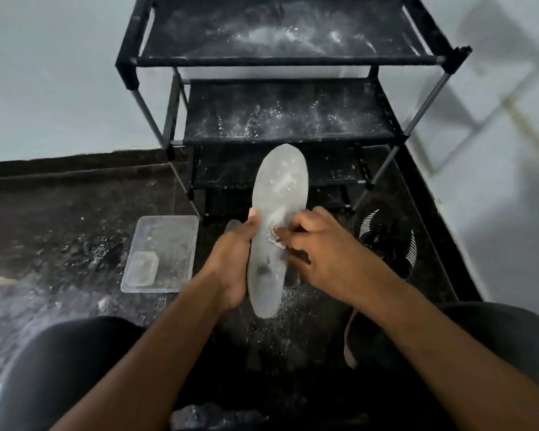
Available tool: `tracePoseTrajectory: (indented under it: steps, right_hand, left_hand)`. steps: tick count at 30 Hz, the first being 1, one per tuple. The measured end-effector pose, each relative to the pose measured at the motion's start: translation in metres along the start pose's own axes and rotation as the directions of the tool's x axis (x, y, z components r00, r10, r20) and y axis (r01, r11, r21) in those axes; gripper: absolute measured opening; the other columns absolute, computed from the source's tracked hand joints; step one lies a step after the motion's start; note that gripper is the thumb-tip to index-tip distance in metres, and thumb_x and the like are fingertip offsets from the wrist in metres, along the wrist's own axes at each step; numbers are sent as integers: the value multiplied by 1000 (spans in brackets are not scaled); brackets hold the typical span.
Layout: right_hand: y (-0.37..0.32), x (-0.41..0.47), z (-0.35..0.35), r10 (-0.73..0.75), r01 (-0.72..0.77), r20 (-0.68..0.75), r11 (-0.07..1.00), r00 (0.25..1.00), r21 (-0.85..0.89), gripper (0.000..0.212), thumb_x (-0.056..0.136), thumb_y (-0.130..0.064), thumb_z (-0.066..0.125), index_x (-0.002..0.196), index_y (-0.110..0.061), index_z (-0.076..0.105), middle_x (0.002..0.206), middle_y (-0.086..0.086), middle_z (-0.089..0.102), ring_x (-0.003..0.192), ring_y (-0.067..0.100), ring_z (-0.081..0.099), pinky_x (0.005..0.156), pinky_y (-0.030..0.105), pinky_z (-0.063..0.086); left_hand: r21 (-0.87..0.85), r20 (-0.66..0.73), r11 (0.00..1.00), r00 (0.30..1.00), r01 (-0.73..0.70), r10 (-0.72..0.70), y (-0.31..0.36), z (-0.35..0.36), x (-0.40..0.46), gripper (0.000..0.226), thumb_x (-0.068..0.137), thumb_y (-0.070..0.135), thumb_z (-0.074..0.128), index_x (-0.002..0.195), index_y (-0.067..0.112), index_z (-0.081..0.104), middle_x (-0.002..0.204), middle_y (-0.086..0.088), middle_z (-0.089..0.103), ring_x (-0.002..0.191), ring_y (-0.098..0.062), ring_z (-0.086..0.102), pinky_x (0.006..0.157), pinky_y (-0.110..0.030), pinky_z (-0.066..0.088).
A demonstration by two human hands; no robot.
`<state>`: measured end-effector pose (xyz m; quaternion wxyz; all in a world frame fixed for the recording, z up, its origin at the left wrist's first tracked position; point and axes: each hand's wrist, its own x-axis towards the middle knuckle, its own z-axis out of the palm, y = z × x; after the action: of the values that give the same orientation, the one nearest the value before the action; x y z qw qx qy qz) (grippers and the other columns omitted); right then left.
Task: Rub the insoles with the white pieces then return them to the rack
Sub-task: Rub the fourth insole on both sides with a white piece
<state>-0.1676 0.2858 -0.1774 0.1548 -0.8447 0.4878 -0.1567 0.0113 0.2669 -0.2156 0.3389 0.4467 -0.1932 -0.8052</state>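
Note:
A grey insole stands upright in front of me, toe end up, dusted with white marks. My left hand grips its left edge near the middle, thumb on the front. My right hand pinches a small white piece and presses it against the insole's middle. Behind stands the black tiered rack, its shelves speckled with white powder. A second grey insole shows partly behind my left hand, on the floor.
A clear plastic tray holding a smaller clear container lies on the dark floor at the left. A black shoe with white stripes sits at the right. White powder is scattered on the floor. My knees fill the bottom corners.

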Motion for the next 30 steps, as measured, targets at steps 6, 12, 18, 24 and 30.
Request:
tracePoseTrajectory:
  steps: [6,12,18,24,30]
  right_hand:
    - [3,15,-1,9,-10,-22,1000,1000,-20,16,85,-7,70,100,-11,76,93,2,61,98,18,49,87,38,50]
    - [-3,18,-6,35,-35,-1,999,999,27,18,91,-22,66,100,-9,74,95,-2,58,97,10,46,90,29,44]
    - [1,20,-12,74,-69,-126,997,989,43,20,91,-25,67,100,-9,75,93,-3,62,92,12,50,87,27,44]
    - [-10,16,-4,129,-155,144,969,981,192,13,86,-27,73,91,-15,75,91,-6,65,79,7,64,79,26,55]
    - [-2,13,-21,75,-60,-102,987,992,147,13,85,-22,75,91,-12,77,88,-8,64,80,4,57,82,22,51]
  left_hand:
    - [94,-85,994,994,-62,70,5,21,-7,47,109,40,43,123,3,69,96,-15,73,78,-25,69,71,-37,60]
    - [148,-82,983,989,-113,126,9,28,-3,50,110,43,40,125,4,67,104,-17,73,85,-28,71,77,-43,59]
    - [115,-43,986,991,-125,130,12,19,-5,48,110,41,39,121,4,67,99,-14,75,82,-23,73,72,-36,60]
    - [136,-50,982,989,-132,140,11,22,-4,51,110,44,40,121,3,68,108,-18,75,90,-29,73,80,-42,61]
    - [120,8,984,991,-132,132,12,27,-5,51,109,43,42,124,0,66,107,-19,72,91,-28,70,87,-44,57]
